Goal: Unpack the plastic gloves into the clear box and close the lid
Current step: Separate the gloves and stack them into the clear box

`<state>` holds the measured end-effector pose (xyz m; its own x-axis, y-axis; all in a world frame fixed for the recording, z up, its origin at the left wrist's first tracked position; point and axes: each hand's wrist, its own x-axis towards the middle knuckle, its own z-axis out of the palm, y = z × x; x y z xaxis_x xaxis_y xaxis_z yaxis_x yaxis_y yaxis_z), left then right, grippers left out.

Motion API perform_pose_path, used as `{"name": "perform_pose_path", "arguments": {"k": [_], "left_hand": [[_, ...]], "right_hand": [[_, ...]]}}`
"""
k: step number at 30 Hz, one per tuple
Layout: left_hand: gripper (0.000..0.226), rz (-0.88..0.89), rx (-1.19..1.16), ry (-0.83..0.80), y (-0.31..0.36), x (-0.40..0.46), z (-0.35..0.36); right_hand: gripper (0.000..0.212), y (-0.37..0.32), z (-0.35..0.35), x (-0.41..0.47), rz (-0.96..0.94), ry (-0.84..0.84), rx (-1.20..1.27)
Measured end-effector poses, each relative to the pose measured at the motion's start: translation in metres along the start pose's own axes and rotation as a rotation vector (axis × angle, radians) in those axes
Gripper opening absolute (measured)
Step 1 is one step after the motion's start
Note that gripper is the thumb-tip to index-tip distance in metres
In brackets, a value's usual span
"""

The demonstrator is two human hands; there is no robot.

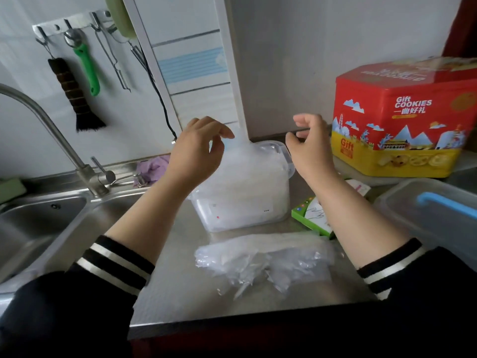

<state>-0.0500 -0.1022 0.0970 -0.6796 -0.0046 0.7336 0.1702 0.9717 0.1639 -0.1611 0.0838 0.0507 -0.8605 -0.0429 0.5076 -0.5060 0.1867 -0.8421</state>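
The clear box (281, 161) stands open in the middle of the steel counter, packed with thin plastic gloves (247, 182). My left hand (201, 148) hovers over the box's left rim and pinches a filmy glove that trails down into it. Above the box's right rim my right hand (309, 143) has loosely curled fingers with nothing visible between them. More crumpled plastic gloves (260, 262) lie on the counter in front of the box. The box's clear lid (402, 215) with a blue handle (444, 202) rests at the right.
A green glove package (299, 210) lies just right of the box. A red and yellow cookie tin (402, 120) stands at the back right. The sink (33, 228) and tap (51, 130) are on the left, with utensils hanging on wall hooks (74, 27).
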Motion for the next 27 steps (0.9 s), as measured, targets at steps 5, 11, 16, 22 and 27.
{"name": "perform_pose_path", "arguments": {"k": [5,11,16,22,27], "left_hand": [[0.028,-0.142,-0.307,-0.152,0.052,-0.057,0.014],[0.01,-0.364,-0.478,-0.33,0.064,-0.121,0.046],[0.01,-0.403,-0.441,-0.225,0.06,-0.159,0.068],[0.014,-0.381,-0.316,-0.067,0.054,-0.164,0.075],[0.035,-0.367,-0.343,-0.082,0.053,-0.166,0.077]], "right_hand": [[0.019,-0.009,-0.035,-0.059,0.126,-0.462,0.087],[0.035,0.025,-0.037,-0.125,0.025,-0.833,-0.268],[0.006,0.051,-0.023,-0.143,-0.148,-0.537,-0.151],[0.009,0.056,-0.019,-0.146,-0.133,-0.346,-0.076],[0.014,0.058,-0.018,-0.143,-0.189,-0.273,-0.011]]}}
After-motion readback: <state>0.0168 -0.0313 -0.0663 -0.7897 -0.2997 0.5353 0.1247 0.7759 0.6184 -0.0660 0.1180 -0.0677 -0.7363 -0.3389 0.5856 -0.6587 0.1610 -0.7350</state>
